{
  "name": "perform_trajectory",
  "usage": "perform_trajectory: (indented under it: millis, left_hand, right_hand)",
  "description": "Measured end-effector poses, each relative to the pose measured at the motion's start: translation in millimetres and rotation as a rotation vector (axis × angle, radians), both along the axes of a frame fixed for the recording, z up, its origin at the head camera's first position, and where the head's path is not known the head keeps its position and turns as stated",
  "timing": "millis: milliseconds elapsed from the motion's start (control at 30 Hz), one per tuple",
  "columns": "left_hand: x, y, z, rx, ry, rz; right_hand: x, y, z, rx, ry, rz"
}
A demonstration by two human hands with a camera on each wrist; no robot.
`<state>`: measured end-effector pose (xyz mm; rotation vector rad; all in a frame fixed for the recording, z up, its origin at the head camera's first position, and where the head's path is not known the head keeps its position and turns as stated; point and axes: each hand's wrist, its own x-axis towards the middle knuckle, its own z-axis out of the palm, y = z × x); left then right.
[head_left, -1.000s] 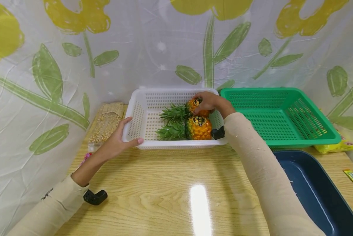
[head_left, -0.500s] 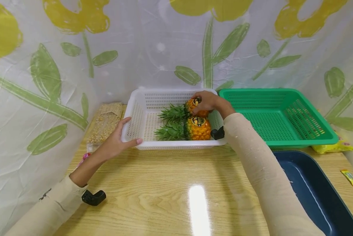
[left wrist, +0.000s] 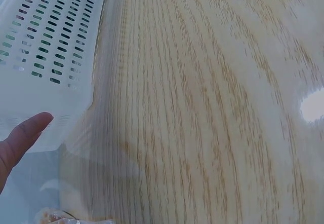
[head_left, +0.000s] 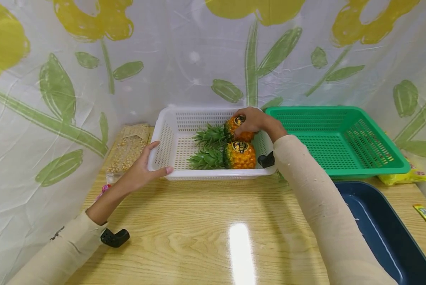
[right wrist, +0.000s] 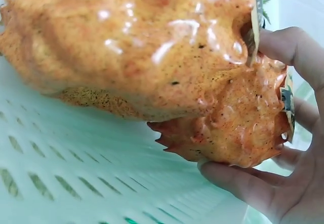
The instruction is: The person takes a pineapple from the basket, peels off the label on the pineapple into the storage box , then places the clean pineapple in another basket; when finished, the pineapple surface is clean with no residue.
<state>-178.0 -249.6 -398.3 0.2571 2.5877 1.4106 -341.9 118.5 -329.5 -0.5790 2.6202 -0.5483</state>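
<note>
In the head view two small pineapples lie side by side in a white perforated basket (head_left: 184,173), their green crowns pointing left. My right hand (head_left: 251,122) grips the far pineapple (head_left: 246,136), fingers over its body. In the right wrist view thumb and fingers come round the smaller-looking pineapple (right wrist: 243,117), beside a larger-looking one that fills the upper left. The near pineapple (head_left: 241,158) lies untouched by my left hand. That left hand (head_left: 139,170) rests at the basket's front left corner, thumb stretched over the front rim. In the left wrist view the thumb (left wrist: 30,127) touches the basket wall.
To the right stands a green perforated basket (head_left: 326,173), with a dark blue tray (head_left: 376,190) in front of it. A bag of pale kernels (head_left: 127,152) lies left of the white basket. A yellow packet (head_left: 408,176) and a small yellow wrapper (head_left: 425,213) lie at the far right.
My right hand has shifted slightly up and to the right, and the far pineapple has moved a little with it. The left hand stays on the basket corner.
</note>
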Motion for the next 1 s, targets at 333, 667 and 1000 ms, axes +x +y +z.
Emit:
perform_trajectory:
  millis: [333, 667, 1000]
  left_hand:
    - [0.8, -0.1, 4.3, 0.002, -0.003, -0.011]
    - [5.5, -0.5, 5.5, -0.024, -0.003, 0.01]
    - [4.4, 2.7, 4.7, 0.009, 0.0, 0.004]
  right_hand:
    - [-1.0, 4, 9.3, 0.007, 0.012, 0.0]
    - [4.3, 6, 17.9, -0.043, 0.042, 0.028]
    - [11.0, 12, 26.2, -0.097, 0.095, 0.041]
